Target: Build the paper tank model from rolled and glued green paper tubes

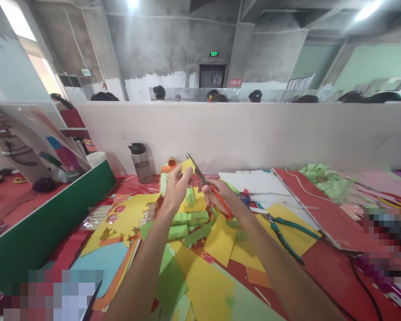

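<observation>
A small piece of yellow paper [187,166] is pinched upright in my left hand [178,185]. My right hand [222,194] grips a pair of scissors [203,178] with orange handles. The blades point up and to the left, slightly apart, close to the right edge of the yellow piece; whether they touch it I cannot tell. Below both hands lie green crepe paper strips [189,218] and sheets of yellow paper [203,276]. A yellow sheet with star and round cut-outs [130,209] is left of my left forearm.
Pliers with teal handles [282,227] lie on yellow paper at the right. A dark-lidded water bottle [141,162] stands against the white partition [254,133]. A green divider [53,200] borders the left side. Crumpled light green paper [324,180] sits far right.
</observation>
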### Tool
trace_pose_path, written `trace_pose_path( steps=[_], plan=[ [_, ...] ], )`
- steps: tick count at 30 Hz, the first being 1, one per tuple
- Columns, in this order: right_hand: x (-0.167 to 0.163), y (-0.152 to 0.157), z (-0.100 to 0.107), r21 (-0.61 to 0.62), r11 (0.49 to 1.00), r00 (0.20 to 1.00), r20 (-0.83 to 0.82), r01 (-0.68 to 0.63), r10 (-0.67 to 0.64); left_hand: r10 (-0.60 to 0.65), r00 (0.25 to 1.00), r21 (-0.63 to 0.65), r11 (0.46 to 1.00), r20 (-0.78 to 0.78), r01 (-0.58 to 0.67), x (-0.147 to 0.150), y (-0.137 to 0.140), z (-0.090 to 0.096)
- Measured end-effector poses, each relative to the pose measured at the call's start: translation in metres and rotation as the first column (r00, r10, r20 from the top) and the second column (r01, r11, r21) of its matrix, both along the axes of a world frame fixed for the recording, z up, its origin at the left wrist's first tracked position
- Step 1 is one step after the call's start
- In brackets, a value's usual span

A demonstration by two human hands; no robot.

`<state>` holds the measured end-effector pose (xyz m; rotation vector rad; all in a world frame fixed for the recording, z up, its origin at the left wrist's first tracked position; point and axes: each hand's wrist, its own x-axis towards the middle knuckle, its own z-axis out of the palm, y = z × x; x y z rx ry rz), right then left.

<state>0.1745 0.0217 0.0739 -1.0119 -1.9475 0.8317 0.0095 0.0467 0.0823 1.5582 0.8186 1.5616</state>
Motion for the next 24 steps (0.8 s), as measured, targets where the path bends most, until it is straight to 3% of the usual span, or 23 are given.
trace_pose_path(
  steps=[11, 18, 24],
  plan=[
    [0.005, 0.000, 0.002, -0.042, 0.998, 0.999, 0.023, -0.038, 0.039, -0.116, 0.988, -0.035, 0.993, -0.103, 0.113, -0.013, 0.003, 0.002],
    [0.003, 0.000, 0.002, -0.050, 0.999, 1.000, 0.012, -0.009, 0.009, -0.118, 0.981, -0.052, 0.992, -0.155, 0.111, -0.018, 0.003, 0.005],
    [0.004, -0.001, 0.002, -0.065, 0.998, 1.000, -0.008, -0.012, 0.012, -0.143, 0.985, -0.084, 0.987, -0.097, 0.135, -0.019, 0.003, 0.006]
  ],
)
